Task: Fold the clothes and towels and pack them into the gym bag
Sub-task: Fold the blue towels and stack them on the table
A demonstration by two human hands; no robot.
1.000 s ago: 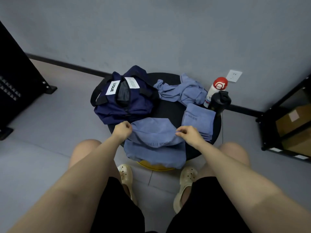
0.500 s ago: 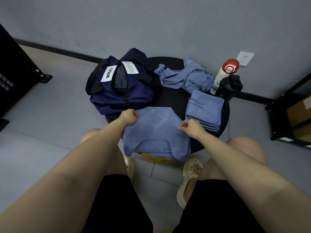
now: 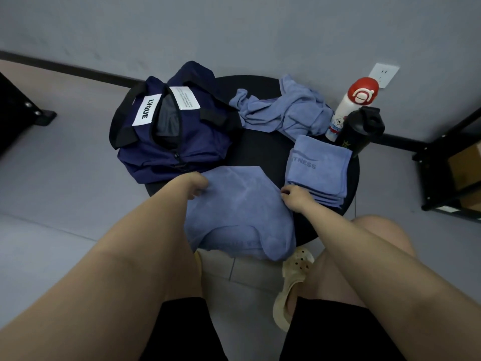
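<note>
A white patch on the navy fabric gym bag (image 3: 177,142) reads "LIQUE", and the folded blue towel stack (image 3: 316,170) shows embossed letters "TNESS".

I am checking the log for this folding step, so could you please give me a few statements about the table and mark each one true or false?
1. The navy gym bag lies unzipped on the left of the round black table. True.
2. Both hands, left hand and right hand, are at the blue towel nearest the person. True.
3. The folded towel stack is already inside the bag. False: it sits on the table, right of the bag.
4. The crumpled blue cloth is neatly folded. False: it lies bunched at the table's far side.
5. The black bottle stands beside the red-capped white bottle. True.
</note>
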